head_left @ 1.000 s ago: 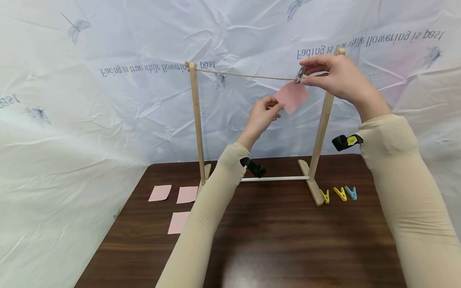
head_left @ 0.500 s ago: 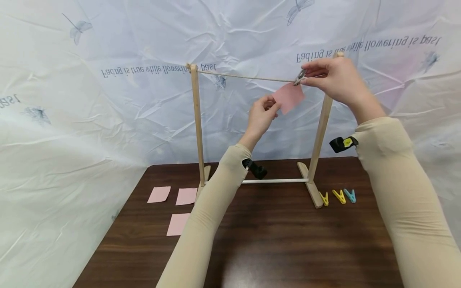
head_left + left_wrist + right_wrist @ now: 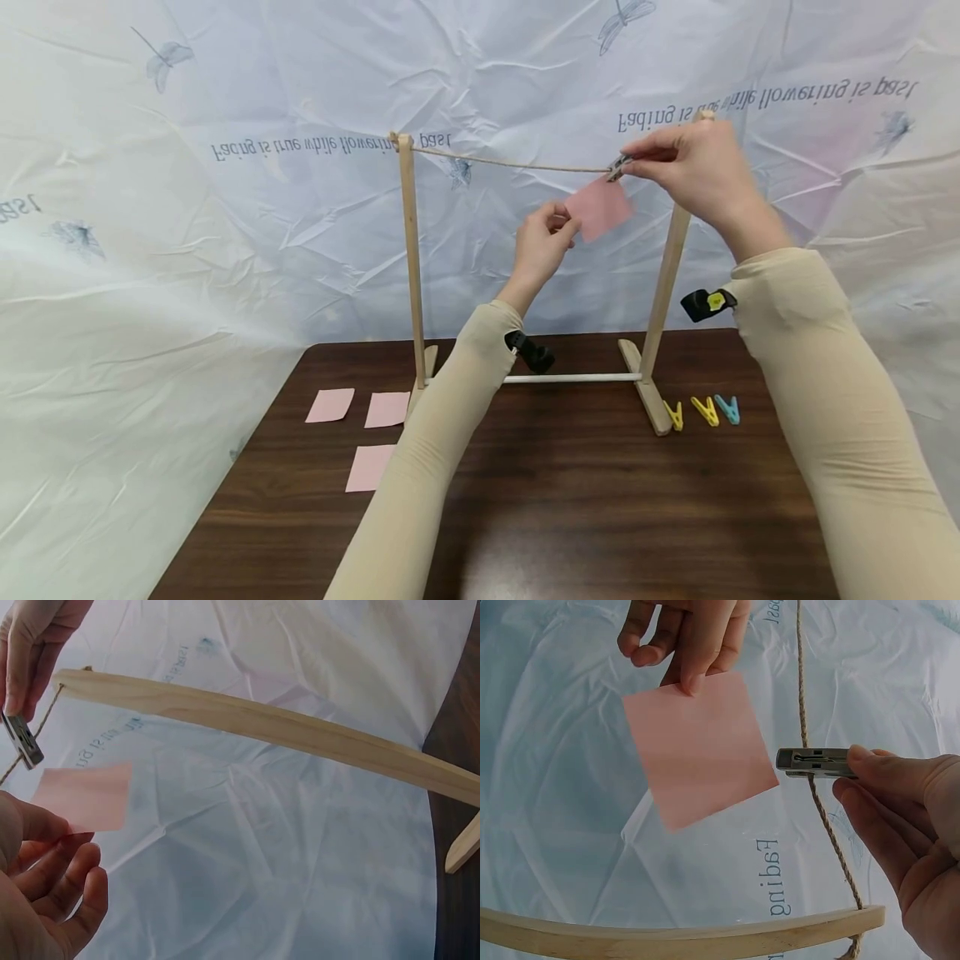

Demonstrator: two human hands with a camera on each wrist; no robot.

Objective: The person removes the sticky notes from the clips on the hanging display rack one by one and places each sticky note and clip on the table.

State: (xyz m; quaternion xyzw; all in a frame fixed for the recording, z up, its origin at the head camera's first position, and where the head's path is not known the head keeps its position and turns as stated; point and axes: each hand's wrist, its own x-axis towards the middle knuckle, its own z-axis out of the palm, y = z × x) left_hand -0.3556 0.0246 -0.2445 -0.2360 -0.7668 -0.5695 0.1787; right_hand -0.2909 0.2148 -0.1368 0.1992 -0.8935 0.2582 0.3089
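Note:
My left hand pinches one edge of a pink square of paper, held just under the string of a wooden frame. A grey metal-looking clothespin is between the thumb and fingers of my right hand. In the right wrist view the clothespin lies across the string, its tip close to a corner of the paper. Whether its jaws are on the string or touch the paper, I cannot tell. The left wrist view also has the paper and the clothespin, seen apart.
Three pink paper squares, one of them a near square, lie on the dark wooden table at left. Two yellow clothespins and a blue clothespin lie by the frame's right foot. A printed white sheet hangs behind.
My right hand has shifted slightly left and down, and the clothespin is tilted more towards level. The left hand and the paper have drifted slightly left.

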